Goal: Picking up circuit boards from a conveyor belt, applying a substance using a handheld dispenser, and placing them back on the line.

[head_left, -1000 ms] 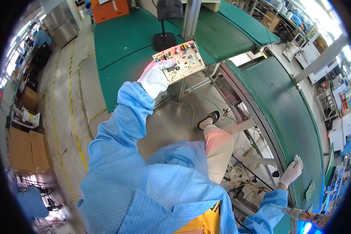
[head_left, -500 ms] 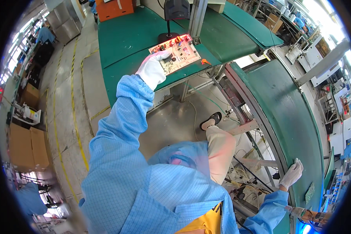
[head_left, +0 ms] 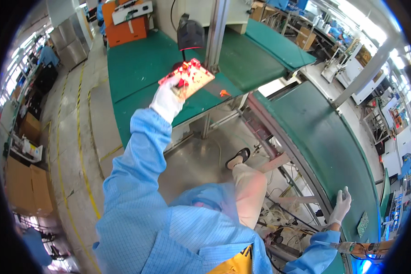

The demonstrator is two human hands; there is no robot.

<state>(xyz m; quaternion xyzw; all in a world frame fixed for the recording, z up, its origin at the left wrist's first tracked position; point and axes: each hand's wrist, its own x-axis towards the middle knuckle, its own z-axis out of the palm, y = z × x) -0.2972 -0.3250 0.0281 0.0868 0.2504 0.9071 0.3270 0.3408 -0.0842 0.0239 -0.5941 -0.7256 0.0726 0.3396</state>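
My left hand (head_left: 168, 98), in a white glove, grips the near-left edge of a circuit board (head_left: 197, 82) crowded with components. Red light falls on the board, which is held below a black scanner on a stand (head_left: 190, 34) over the green bench (head_left: 139, 68). On the right, my gloved right hand (head_left: 341, 206) rests by the inner edge of the green conveyor belt (head_left: 315, 123), fingers apart and nothing in them. Beyond that hand a small green circuit board (head_left: 362, 224) lies on the belt.
An orange bin (head_left: 125, 32) with a white device on it stands at the bench's far left. A metal post (head_left: 216, 36) rises beside the scanner. Small orange object (head_left: 224, 93) lies near the bench edge. Cables (head_left: 278, 219) hang under the conveyor frame. Another arm (head_left: 370, 249) reaches in at lower right.
My left hand has brought the board slightly left and up under the scanner, tilting it; the red light on it is much stronger. My right hand's fingers have lifted and spread.
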